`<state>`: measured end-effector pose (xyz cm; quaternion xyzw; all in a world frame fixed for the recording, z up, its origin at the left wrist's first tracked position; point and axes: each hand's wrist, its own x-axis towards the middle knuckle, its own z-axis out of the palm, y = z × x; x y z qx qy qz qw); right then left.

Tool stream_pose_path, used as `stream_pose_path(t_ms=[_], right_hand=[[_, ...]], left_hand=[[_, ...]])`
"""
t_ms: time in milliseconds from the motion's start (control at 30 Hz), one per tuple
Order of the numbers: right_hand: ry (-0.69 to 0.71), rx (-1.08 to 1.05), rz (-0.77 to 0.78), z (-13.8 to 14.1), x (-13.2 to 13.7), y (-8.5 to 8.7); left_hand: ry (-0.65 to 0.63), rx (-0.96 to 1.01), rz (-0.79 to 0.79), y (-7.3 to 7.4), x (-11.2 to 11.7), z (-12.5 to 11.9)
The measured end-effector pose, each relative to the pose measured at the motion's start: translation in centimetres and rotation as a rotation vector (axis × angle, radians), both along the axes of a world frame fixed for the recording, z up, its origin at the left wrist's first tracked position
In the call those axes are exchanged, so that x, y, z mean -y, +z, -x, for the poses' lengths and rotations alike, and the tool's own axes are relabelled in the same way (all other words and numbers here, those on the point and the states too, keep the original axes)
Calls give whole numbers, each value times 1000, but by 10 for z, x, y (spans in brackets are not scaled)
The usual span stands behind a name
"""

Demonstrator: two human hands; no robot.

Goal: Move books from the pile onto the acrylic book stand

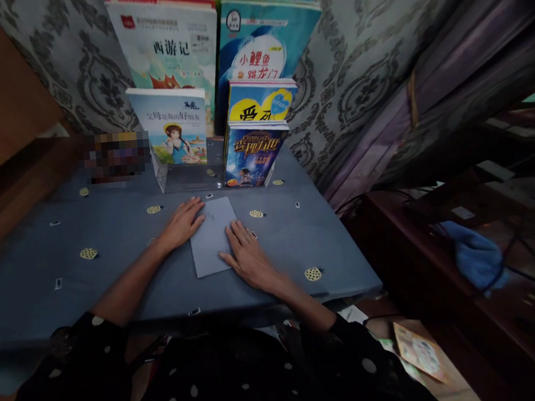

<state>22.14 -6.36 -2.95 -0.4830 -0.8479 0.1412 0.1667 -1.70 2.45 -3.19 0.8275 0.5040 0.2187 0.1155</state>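
A pale sheet of paper (210, 245) lies flat on the blue-grey tablecloth, with faint small marks near its top. Whether it is a single sheet or folded, I cannot tell. My left hand (182, 224) rests palm down at its upper left edge, fingers stretched out and thumb touching the paper. Over the right edge lies my right hand (252, 258), flat, with its fingers extended and the thumb across the sheet. Neither hand grips anything.
Beyond the paper stands a clear acrylic rack (186, 177) holding several upright children's books (174, 134). A pixelated patch covers something at the table's back left. To the right is a dark red cabinet (405, 245) with a blue cloth (475, 255). Another book (421, 352) lies below the table.
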Motion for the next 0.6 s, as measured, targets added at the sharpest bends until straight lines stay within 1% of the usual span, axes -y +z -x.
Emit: stream_pose_path(t_ms=[100, 167, 233, 300, 400, 467, 533, 600], right_hand=[[-22, 37, 43, 8, -16, 4], [-19, 49, 61, 13, -28, 7], [-14, 53, 68, 19, -39, 10], [-19, 56, 61, 24, -47, 13], [-51, 52, 27, 30, -53, 16], [-59, 34, 4, 32, -53, 17], [-55, 3, -20, 31, -53, 17], [-71, -26, -26, 30, -52, 16]], left_hand=[[95, -91, -17, -5, 6, -5], [158, -118, -30, -7, 12, -11], [221, -99, -47, -9, 20, -17], [253, -6, -57, -12, 29, -23], [248, 269, -46, -17, 36, -31], [288, 504, -11, -16, 34, -33], [389, 789, 69, -13, 29, -35], [526, 1093, 176, -7, 25, -38]])
